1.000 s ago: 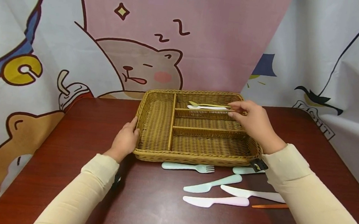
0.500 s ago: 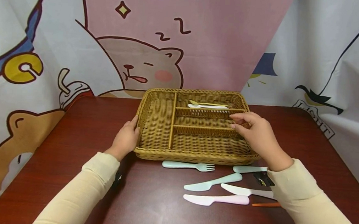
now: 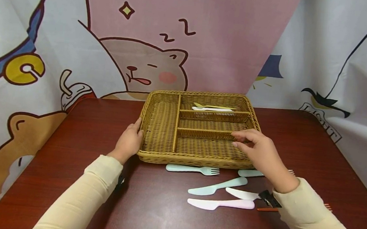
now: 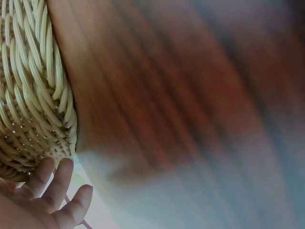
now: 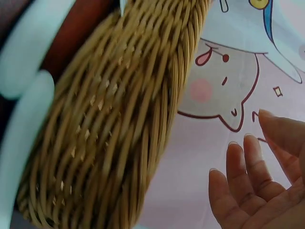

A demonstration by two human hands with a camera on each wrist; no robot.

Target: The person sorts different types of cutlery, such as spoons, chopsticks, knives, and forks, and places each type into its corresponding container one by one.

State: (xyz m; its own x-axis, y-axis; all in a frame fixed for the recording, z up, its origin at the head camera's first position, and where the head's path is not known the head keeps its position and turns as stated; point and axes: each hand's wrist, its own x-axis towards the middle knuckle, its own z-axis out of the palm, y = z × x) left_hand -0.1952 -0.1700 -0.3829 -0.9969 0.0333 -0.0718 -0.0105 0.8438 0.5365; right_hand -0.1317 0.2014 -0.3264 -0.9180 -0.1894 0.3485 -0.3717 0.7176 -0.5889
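In the head view, a wicker basket (image 3: pixel 159 123) with dividers stands on the table. Against its left side rests my left hand (image 3: pixel 129 142), and the left wrist view has those fingers (image 4: pixel 59 181) at the basket's woven wall (image 4: pixel 38 86). My right hand (image 3: pixel 262 150) hovers over the basket's front right corner, holding nothing; the right wrist view gives its loosely bent fingers (image 5: pixel 259 164) apart from the thumb. In the basket's back compartment lie a yellow utensil (image 3: pixel 215 106) and a white one (image 3: pixel 211 109); their kinds are partly hidden.
Before the basket lie a mint fork (image 3: pixel 193 170), a mint knife (image 3: pixel 216 186), a pink-handled knife (image 3: pixel 219 204) and a white knife (image 3: pixel 242 194). My right arm partly covers another mint fork (image 3: pixel 250 173) and an orange fork (image 3: pixel 267 210). A printed curtain (image 3: pixel 222 41) hangs behind the table (image 3: pixel 161 221).
My right hand has drawn back from the basket's back compartment toward the front right corner, lower in view. A thin utensil near its fingertips earlier now lies in the compartment. The left hand stays put.
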